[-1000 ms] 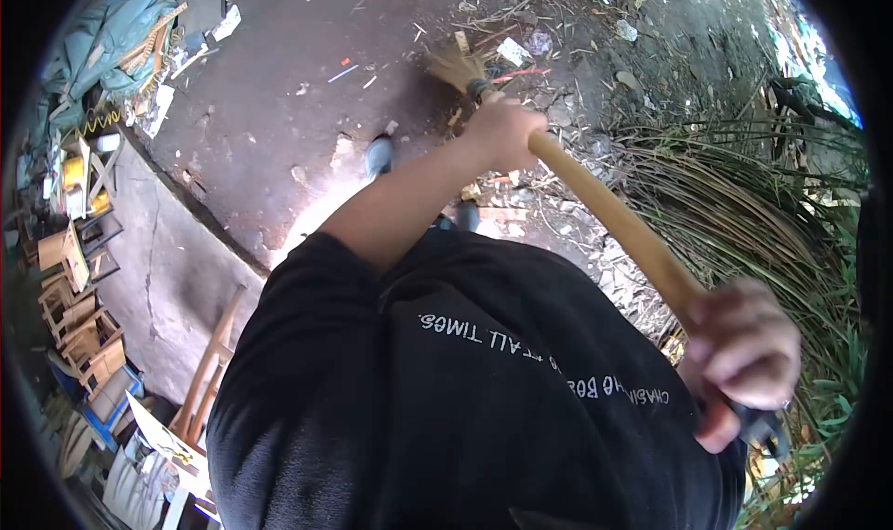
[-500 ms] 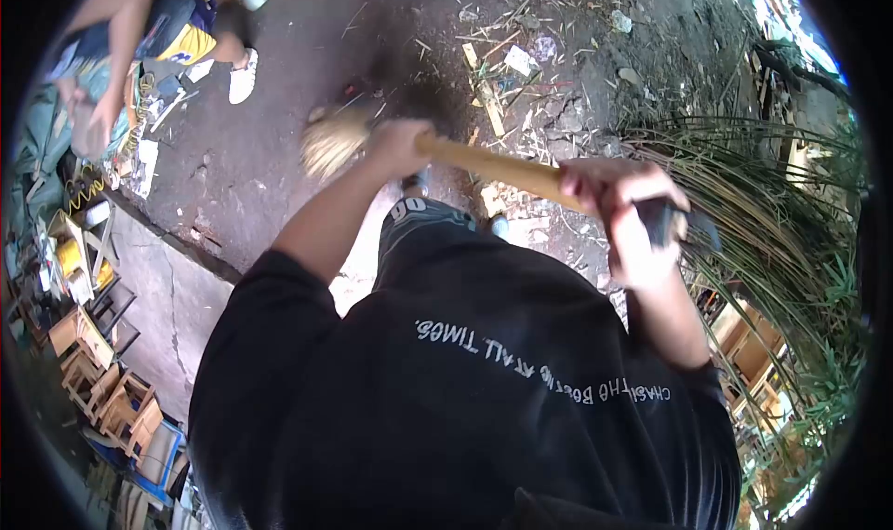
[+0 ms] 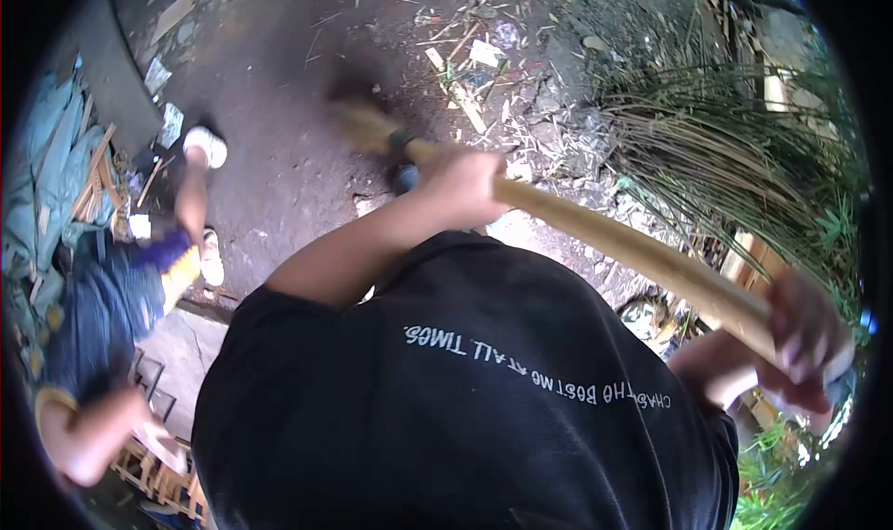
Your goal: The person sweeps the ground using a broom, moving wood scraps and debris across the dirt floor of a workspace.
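Note:
A broom with a long yellowish, bamboo-like handle [image 3: 633, 237] runs slantwise across the view in front of my black shirt [image 3: 465, 418]. My left hand [image 3: 458, 190] is closed round the handle a short way above the broom's head. That straw-coloured head [image 3: 366, 128] is blurred by motion near the dark ground, with a dark band where it joins the handle. Far to the right, my right hand [image 3: 805, 339] has its fingers curled round the handle's upper end. Whether the bristles touch the ground cannot be made out.
Another person [image 3: 112, 293] in dark and yellow clothing and white shoes is close at my left. Wood scraps and litter [image 3: 474, 65] lie ahead. A heap of long thin stalks [image 3: 726, 148] is at right, blue-green sheeting [image 3: 46, 167] at far left.
My right hand has moved out right and lower, swinging the handle's upper end with it. My left hand has shifted right. The other person now appears lower and nearer; the view has turned somewhat.

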`<state>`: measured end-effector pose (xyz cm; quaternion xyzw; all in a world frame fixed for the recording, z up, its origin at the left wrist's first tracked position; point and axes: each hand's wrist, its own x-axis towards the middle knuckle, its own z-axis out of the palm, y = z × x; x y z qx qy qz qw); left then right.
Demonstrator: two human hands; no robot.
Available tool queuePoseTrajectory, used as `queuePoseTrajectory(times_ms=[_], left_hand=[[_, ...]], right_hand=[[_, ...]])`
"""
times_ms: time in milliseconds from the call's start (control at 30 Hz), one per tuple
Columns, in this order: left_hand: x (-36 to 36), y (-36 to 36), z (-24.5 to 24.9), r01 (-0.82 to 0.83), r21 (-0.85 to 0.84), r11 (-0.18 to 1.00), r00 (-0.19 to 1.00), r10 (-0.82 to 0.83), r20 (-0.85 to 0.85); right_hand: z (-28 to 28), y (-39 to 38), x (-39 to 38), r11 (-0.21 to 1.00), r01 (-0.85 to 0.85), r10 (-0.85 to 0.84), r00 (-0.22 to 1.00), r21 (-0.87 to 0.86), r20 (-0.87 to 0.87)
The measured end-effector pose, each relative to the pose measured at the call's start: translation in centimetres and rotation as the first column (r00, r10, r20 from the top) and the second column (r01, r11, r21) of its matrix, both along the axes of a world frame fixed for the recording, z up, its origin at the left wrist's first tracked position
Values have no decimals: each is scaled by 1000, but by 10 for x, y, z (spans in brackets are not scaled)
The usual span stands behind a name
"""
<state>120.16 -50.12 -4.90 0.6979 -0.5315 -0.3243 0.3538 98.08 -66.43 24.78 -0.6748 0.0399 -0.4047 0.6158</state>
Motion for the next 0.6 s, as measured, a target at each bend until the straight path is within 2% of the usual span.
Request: queuePoseTrajectory(times_ms=[100,133,167,200,267,333,400,433,533,600], left_hand=[[18,20,-29,96,245,965,994,-81,-68],[21,18,-48,102,258,961,995,-94,-43],[19,9,-73,118,265,957,993,-120,-11],[20,-5,-99,124,274,954,990,-136,25],[11,-50,-136,56,126,990,993,-69,98],[-2,-95,-146,90,-6,996,992,-89,89],[-16,-116,-121,-64,-24,998,998,63,-27],[-17,-121,-110,-44,-43,998,999,43,-29],[-28,-107,-106,94,-236,967,971,-37,237],[-37,-77,-83,213,-344,915,945,-104,310]], right_hand=[[-59,-12,11,966,160,-109,964,201,-243],[-82,-22,10,938,31,65,963,346,-261],[-103,-18,10,932,103,12,950,348,-313],[-111,-4,16,960,68,34,935,272,-354],[-111,34,35,995,-98,90,902,3,-423],[-102,48,43,941,-230,73,855,-250,-513],[-91,43,36,903,-270,65,855,-335,-515],[-78,43,30,914,-224,17,855,-338,-519],[-48,41,0,895,-315,162,890,-315,-427],[-25,44,-25,874,-350,236,912,-337,-336]])
